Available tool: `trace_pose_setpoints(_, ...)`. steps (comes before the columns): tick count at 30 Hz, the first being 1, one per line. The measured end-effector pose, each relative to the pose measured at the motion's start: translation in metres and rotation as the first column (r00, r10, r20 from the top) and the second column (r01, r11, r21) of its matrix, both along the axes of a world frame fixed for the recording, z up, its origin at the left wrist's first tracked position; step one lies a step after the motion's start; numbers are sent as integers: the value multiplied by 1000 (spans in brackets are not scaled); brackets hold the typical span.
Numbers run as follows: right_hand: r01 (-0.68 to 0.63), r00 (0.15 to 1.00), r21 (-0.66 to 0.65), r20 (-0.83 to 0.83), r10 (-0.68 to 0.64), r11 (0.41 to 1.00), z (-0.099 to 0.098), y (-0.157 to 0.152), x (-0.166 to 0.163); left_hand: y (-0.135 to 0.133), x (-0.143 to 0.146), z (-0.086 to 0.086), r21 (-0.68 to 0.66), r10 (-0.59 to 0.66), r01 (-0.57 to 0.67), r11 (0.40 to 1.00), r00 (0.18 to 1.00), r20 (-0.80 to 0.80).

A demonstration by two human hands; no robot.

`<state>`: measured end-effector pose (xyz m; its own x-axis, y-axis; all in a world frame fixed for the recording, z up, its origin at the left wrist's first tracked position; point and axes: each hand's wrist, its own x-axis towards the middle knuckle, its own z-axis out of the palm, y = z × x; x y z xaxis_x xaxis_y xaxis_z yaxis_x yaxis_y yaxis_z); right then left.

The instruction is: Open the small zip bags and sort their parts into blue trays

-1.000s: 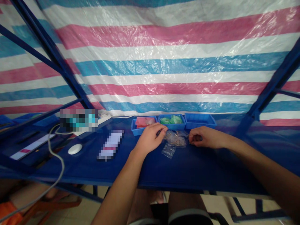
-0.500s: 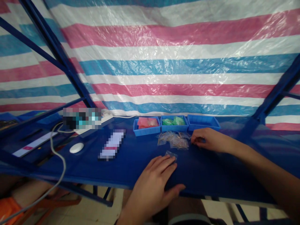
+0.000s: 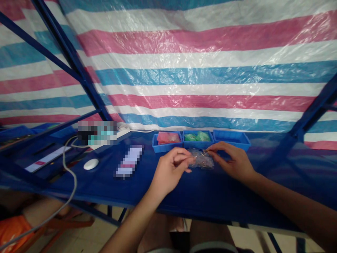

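A small pile of clear plastic bags, with thin brownish pieces inside, lies on the blue table between my hands. At its left side my left hand is closed, thumb and fingers pinched on a small clear bag that they mostly hide. From the right, my right hand pinches the edge of another small clear bag at the top of the pile. Just behind the pile are a blue tray with green packets and a blue tray with nothing seen inside.
A blue tray holding pink packets stands at the row's left end. Farther left are a blurred-out phone, a white mouse and a white cable. Another person's arm shows at lower left. Striped sheeting hangs behind the table.
My left hand has moved forward from the table's front to the pile, and its fingers have closed. The bag under it has left its spot. My right hand has shifted slightly left onto the pile.
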<state>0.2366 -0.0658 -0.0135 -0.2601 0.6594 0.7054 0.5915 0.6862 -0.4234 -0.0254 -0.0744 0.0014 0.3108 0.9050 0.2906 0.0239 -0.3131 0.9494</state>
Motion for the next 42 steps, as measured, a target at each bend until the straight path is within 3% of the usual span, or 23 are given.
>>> trace_pose_setpoints(3,93,993,2,-71,-93,996,-4,3,3,39,22,-8,-133,-45,68,989,985,167)
trace_pose_setpoints(6,139,980,29,-148,-134,990,-5,5,6,51,33,-16,-149,-48,77,986,981,190)
trace_pose_setpoints(14,6,997,3,71,-6,1000,4,-3,-2,40,30,-20,-102,-46,66,993,980,191)
trace_pose_setpoints(26,-53,993,160,114,35,986,5,-2,-3,44,33,-26,-93,-63,81,992,982,181)
trace_pose_setpoints(31,-35,990,157,138,13,987,3,-1,-2,43,33,-25,-98,-63,82,992,981,184)
trace_pose_setpoints(42,-139,965,143,242,101,980,1,-1,0,43,34,-23,-108,-73,95,990,978,196)
